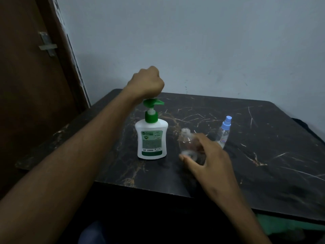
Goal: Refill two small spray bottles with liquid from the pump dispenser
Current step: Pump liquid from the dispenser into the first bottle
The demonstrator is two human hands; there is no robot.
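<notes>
Two sets of fingers were busy: the left hand (146, 81), closed in a fist atop the pump dispenser (151, 136), seemingly ready to press, while the right hand (204, 156) gripped an uncapped spray bottle (186, 143) near its spout, the capped bottle (223, 132) waiting on the tabletop (263, 147).

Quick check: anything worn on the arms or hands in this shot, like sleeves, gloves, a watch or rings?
Nothing worn shows. The left hand and right hand are bare, without gloves, and both forearms are uncovered right to the frame edge. No watch, band or ring is visible, though the picture is dim.

White green-pump dispenser (151, 138) upright, uncapped clear bottle (186, 143) beside, blue-capped bottle (223, 132) right
</notes>
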